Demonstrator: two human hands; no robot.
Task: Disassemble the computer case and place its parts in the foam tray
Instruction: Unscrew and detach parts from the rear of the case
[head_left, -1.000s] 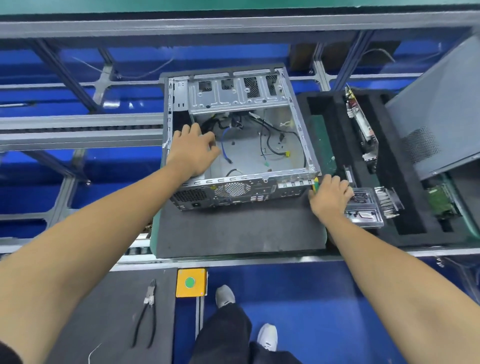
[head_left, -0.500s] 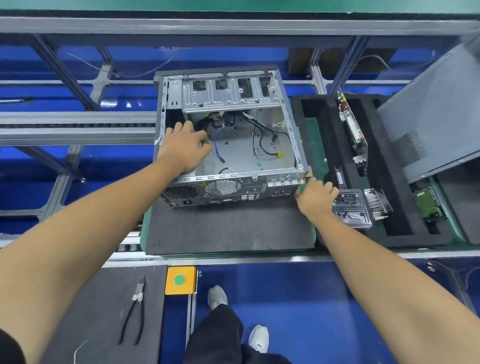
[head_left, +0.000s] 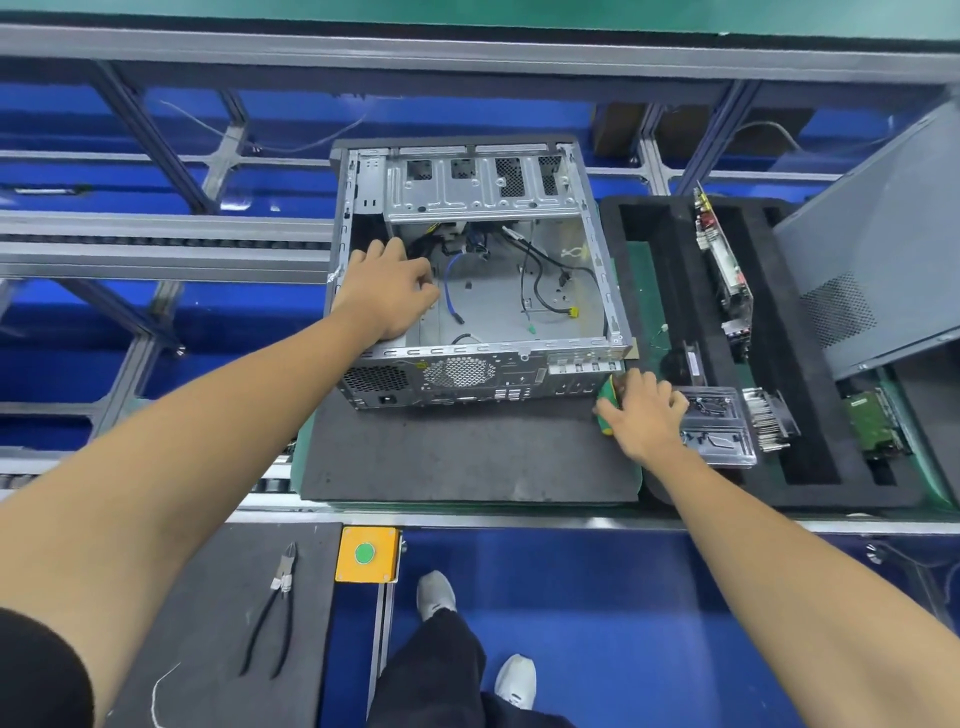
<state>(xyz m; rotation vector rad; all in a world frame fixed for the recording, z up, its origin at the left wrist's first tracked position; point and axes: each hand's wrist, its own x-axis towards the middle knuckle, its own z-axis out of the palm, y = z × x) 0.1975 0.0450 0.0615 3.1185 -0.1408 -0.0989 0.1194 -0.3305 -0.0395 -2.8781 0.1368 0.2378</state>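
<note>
Left hand (head_left: 387, 293) gripping the computer case (head_left: 478, 275) wall should steady it while right hand (head_left: 641, 413) curls around a green-handled tool (head_left: 608, 393).

I am gripping the computer case (head_left: 470, 291) wall with my left hand (head_left: 387, 293); my right hand (head_left: 644, 415) is closing on a green-handled tool (head_left: 608, 397) beside the foam tray (head_left: 810, 488).

I see both bare forearms stretched forward and inward from the lower corners. My left hand (head_left: 387, 291) lies palm down, wrist bent, fingers curled downward at their tips; whether they grip anything I cannot tell. My right hand (head_left: 641, 413) is lower, knuckles up, fingers curled round something green.
</note>
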